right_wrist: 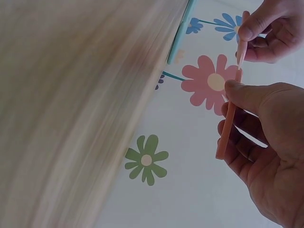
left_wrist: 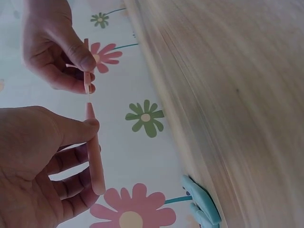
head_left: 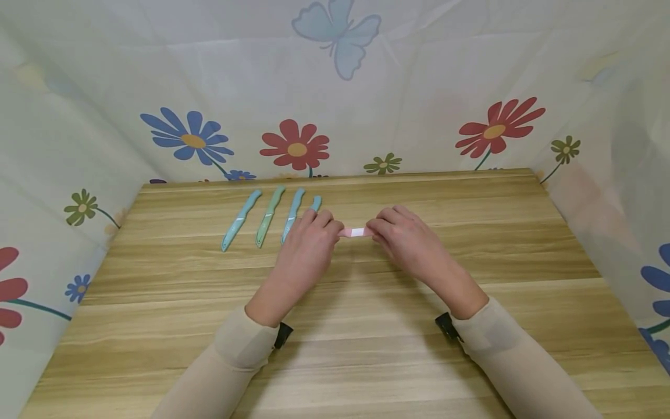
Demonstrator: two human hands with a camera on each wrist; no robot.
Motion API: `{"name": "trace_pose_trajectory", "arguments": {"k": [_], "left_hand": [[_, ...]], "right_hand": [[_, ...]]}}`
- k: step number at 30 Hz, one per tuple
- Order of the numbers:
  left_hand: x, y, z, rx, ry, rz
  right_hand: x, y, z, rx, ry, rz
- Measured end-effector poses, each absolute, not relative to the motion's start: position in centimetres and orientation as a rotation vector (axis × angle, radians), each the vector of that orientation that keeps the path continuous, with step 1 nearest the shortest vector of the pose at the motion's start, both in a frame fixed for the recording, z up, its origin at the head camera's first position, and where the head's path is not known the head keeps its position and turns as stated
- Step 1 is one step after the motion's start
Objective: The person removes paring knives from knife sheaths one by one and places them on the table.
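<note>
Where the pink knife (head_left: pixel 345 233) is: raised above the counter (head_left: pixel 345 361) between left hand (head_left: pixel 309 241) and right hand (head_left: pixel 410 241), white blade (head_left: pixel 357 233) showing.
Left hand: its grip is clamped on the rounded handle (left_wrist: pixel 95 161).
Right hand: its grip is clamped on the flat sheath (right_wrist: pixel 228 126).
Row of knives (head_left: pixel 270 217): one green, the rest blue, on the counter near the left hand.
Blade: a grip sliding past the handle or sheath's mouth could meet the edge and be nicked.
Sheath: a twist or off-line push might jam or flex the blade.
</note>
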State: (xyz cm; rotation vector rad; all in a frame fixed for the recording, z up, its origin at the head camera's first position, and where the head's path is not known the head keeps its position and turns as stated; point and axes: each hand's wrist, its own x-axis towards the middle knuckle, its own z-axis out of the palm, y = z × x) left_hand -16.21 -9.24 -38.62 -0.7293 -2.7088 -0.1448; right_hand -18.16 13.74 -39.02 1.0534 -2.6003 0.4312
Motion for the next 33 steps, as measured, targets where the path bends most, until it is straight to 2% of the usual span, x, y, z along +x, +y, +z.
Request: {"name": "trace_pose_trajectory", "arguments": {"k": [33], "left_hand": [[-16.27, -9.63, -38.7, -0.694, -2.681, -0.163]], "right_hand": [[-18.54, 14.26, -39.26, 1.034, -2.581, 0.447]]}}
